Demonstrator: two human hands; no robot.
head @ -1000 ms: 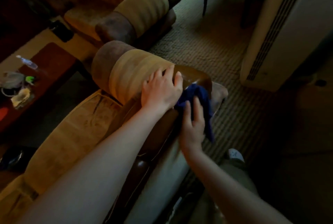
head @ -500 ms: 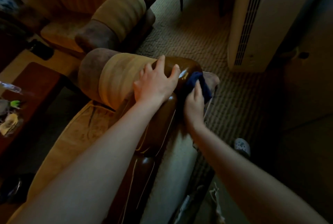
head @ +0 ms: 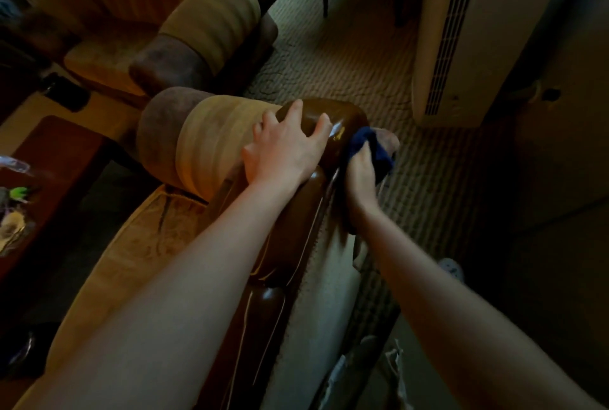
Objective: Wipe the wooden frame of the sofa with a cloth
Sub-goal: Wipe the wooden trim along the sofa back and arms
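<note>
The sofa's glossy dark wooden frame (head: 290,231) runs along the top of the backrest to a rounded end (head: 349,116). My left hand (head: 286,146) rests on top of that rounded end with fingers spread. My right hand (head: 361,172) holds a dark blue cloth (head: 365,142) against the outer right side of the frame's end. The fingers of my right hand are partly hidden by the cloth and the frame.
A padded tan and brown armrest roll (head: 197,142) lies left of my left hand. A second armchair (head: 211,24) stands beyond. A white standing air conditioner (head: 461,30) is at the right on the carpet (head: 346,60). A low red-brown table (head: 49,159) with small items sits far left.
My right hand has moved the blue cloth from the near side of the frame's end farther along its outer right side. My left hand has stayed on top of the frame.
</note>
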